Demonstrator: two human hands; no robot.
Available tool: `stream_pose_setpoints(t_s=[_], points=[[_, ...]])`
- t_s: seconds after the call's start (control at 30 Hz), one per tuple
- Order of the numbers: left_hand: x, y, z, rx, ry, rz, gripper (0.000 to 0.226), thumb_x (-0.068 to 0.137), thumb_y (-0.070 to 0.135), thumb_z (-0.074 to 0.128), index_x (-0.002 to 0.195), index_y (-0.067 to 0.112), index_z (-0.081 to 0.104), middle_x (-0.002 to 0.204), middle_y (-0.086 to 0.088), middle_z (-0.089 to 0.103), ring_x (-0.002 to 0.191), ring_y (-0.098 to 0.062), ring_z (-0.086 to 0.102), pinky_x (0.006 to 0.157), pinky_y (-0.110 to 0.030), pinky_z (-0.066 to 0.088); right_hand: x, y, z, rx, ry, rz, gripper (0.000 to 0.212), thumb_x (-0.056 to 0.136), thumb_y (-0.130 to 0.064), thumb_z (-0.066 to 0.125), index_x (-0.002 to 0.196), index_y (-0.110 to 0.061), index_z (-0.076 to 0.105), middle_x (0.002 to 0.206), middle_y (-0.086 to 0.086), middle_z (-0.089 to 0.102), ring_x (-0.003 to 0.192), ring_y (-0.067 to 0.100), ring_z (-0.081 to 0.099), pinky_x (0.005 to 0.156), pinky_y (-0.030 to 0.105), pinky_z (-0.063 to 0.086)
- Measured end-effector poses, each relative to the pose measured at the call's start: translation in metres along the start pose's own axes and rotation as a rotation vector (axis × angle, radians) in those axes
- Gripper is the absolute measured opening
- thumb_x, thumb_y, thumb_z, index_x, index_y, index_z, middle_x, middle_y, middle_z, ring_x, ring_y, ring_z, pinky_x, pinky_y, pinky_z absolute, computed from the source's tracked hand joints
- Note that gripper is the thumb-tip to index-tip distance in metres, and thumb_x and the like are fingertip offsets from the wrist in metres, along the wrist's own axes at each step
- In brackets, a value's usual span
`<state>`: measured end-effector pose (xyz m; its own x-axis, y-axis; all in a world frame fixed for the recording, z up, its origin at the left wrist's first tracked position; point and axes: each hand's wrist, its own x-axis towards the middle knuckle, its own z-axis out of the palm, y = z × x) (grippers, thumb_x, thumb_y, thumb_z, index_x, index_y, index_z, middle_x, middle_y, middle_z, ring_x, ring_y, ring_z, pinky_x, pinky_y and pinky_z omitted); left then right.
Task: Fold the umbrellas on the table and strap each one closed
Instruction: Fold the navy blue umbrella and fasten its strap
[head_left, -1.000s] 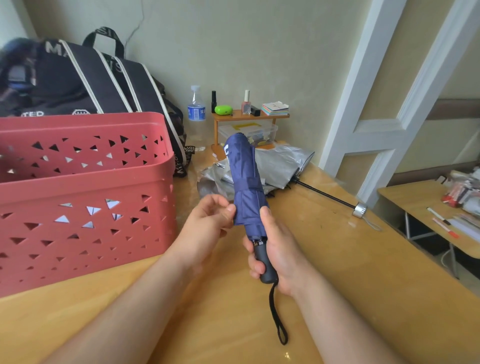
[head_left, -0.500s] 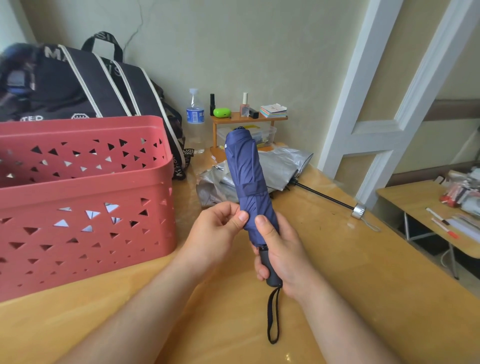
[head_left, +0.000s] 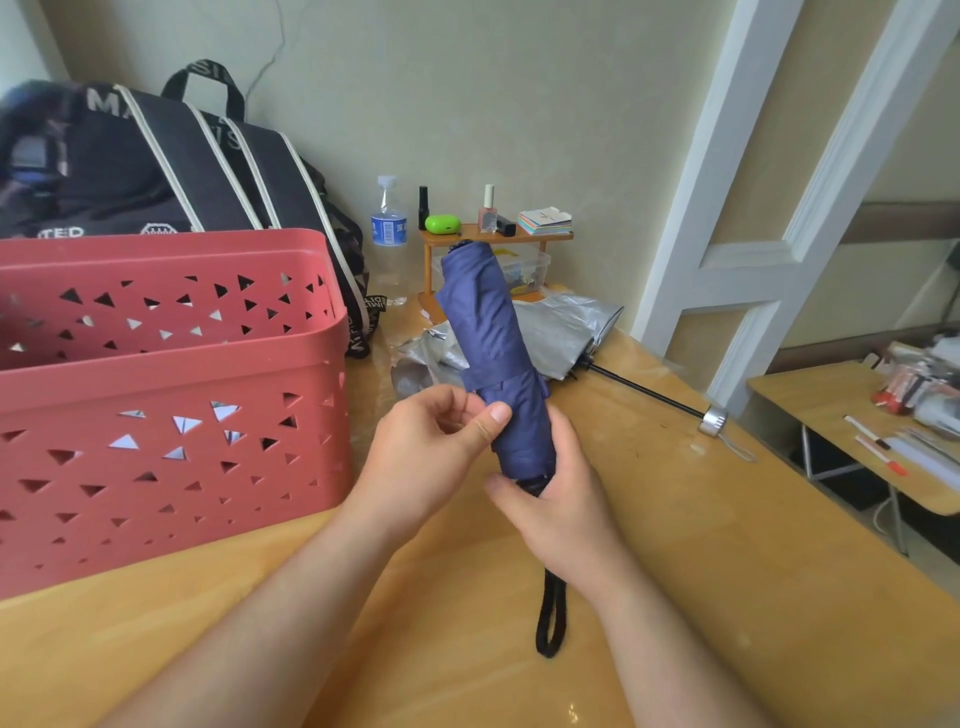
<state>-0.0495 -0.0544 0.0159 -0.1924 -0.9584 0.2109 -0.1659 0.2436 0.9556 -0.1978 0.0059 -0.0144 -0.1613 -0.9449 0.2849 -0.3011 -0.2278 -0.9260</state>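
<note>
Head camera looks down at a yellow wooden table (head_left: 727, 571). A blue umbrella (head_left: 493, 353) is folded up and stands almost straight, tipped a little away from the person. It is held above the table, just to the right of a red basket (head_left: 171, 405).

The right hand (head_left: 561, 499) grips the bottom of the blue umbrella, where the dark handle is. Its fingers are curled round it, and the thumb lies across the front. A black loop (head_left: 551, 613) hangs down from the handle below that hand and reaches the table.

The left hand (head_left: 431, 457) is beside the blue umbrella, between it and the red basket. Its fingers are curled, and the thumb tip presses on the blue cloth just under a blue strap (head_left: 506, 384) that goes round the umbrella. I cannot tell if the strap is stuck shut.

Behind the blue umbrella, further from the red basket, a silver umbrella (head_left: 550, 332) lies on the table. Its cloth is loose and its black rod sticks out to the right.

A black bag (head_left: 171, 171) stands behind the red basket. A water bottle (head_left: 388, 223) stands beside the bag.
</note>
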Motion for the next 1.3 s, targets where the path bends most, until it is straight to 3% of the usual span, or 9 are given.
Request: stream_pose_setpoints(t_s=[0.13, 0.27, 0.47, 0.67, 0.77, 0.87, 0.97, 1.17, 1.3], points=[[0.002, -0.002, 0.001, -0.201, -0.012, -0.087, 0.015, 0.096, 0.024, 0.074, 0.09, 0.011, 0.072, 0.08, -0.002, 0.073, 0.072, -0.01, 0.061, 0.073, -0.021, 0.05, 0.0, 0.0, -0.001, 0.133, -0.084, 0.112, 0.08, 0.095, -0.005, 0.067, 0.141, -0.064, 0.038, 0.114, -0.015, 0.074, 0.073, 0.014, 0.06, 0.066, 0.034, 0.058], [0.002, -0.006, 0.002, -0.464, -0.087, -0.278, 0.012, 0.1, 0.019, 0.067, 0.091, 0.012, 0.068, 0.082, 0.002, 0.071, 0.076, -0.011, 0.06, 0.086, -0.03, 0.048, 0.0, -0.001, 0.0, 0.156, 0.02, 0.132, 0.075, 0.086, 0.0, 0.065, 0.135, -0.055, 0.05, 0.104, -0.008, 0.073, 0.058, 0.02, 0.053, 0.052, 0.032, 0.045], [0.001, -0.004, 0.005, -0.618, -0.103, -0.201, 0.014, 0.1, 0.009, 0.062, 0.105, -0.003, 0.065, 0.098, -0.014, 0.073, 0.092, -0.023, 0.07, 0.091, -0.031, 0.059, 0.0, -0.011, 0.005, 0.312, 0.081, 0.172, 0.079, 0.085, 0.003, 0.062, 0.133, -0.058, 0.046, 0.101, 0.0, 0.073, 0.052, 0.023, 0.048, 0.046, 0.03, 0.036], [0.0, -0.004, 0.002, -0.526, -0.062, -0.053, 0.019, 0.082, 0.02, 0.073, 0.089, 0.004, 0.065, 0.092, -0.015, 0.071, 0.086, -0.025, 0.064, 0.088, -0.035, 0.056, -0.002, -0.008, 0.003, 0.572, -0.135, 0.235, 0.073, 0.076, -0.01, 0.059, 0.141, -0.044, 0.052, 0.097, 0.023, 0.063, 0.045, 0.023, 0.044, 0.042, 0.025, 0.033], [-0.003, 0.001, 0.002, -0.411, -0.085, 0.005, 0.024, 0.08, 0.024, 0.076, 0.09, 0.003, 0.068, 0.086, -0.008, 0.074, 0.082, -0.017, 0.066, 0.082, -0.027, 0.055, -0.002, -0.01, 0.0, 0.714, -0.296, 0.39, 0.049, 0.081, -0.054, 0.068, 0.118, -0.022, 0.067, 0.08, 0.02, 0.059, 0.042, 0.023, 0.047, 0.041, 0.024, 0.032], [-0.006, 0.005, 0.003, -0.373, -0.132, 0.002, 0.029, 0.082, 0.031, 0.077, 0.09, 0.005, 0.066, 0.087, -0.006, 0.073, 0.085, -0.017, 0.065, 0.088, -0.032, 0.052, -0.001, -0.008, -0.001, 0.605, -0.293, 0.468, 0.083, 0.092, -0.081, 0.027, 0.094, -0.011, 0.071, 0.064, 0.014, 0.052, 0.044, 0.023, 0.044, 0.043, 0.027, 0.031], [-0.008, 0.003, 0.006, -0.308, -0.124, -0.022, 0.036, 0.085, 0.04, 0.077, 0.093, 0.006, 0.066, 0.09, -0.012, 0.075, 0.09, -0.026, 0.068, 0.098, -0.044, 0.051, 0.0, -0.006, -0.001, 0.525, -0.224, 0.454, 0.085, 0.086, -0.083, 0.026, 0.085, -0.007, 0.065, 0.061, 0.012, 0.051, 0.044, 0.023, 0.045, 0.044, 0.027, 0.032], [-0.003, -0.007, 0.002, -0.337, -0.196, -0.065, 0.027, 0.097, 0.03, 0.071, 0.094, 0.004, 0.066, 0.086, -0.021, 0.073, 0.089, -0.039, 0.07, 0.108, -0.059, 0.048, 0.003, -0.008, -0.001, 0.583, -0.183, 0.437, 0.075, 0.091, -0.075, 0.038, 0.122, -0.013, 0.065, 0.063, 0.01, 0.05, 0.05, 0.025, 0.051, 0.049, 0.029, 0.039], [-0.002, -0.012, 0.004, -0.412, -0.191, -0.083, 0.016, 0.1, 0.018, 0.067, 0.091, 0.006, 0.061, 0.085, -0.018, 0.073, 0.083, -0.03, 0.068, 0.104, -0.053, 0.053, 0.002, -0.01, -0.001, 0.538, -0.124, 0.369, 0.05, 0.101, -0.064, 0.042, 0.111, -0.02, 0.064, 0.065, 0.012, 0.052, 0.045, 0.023, 0.048, 0.045, 0.027, 0.036]])
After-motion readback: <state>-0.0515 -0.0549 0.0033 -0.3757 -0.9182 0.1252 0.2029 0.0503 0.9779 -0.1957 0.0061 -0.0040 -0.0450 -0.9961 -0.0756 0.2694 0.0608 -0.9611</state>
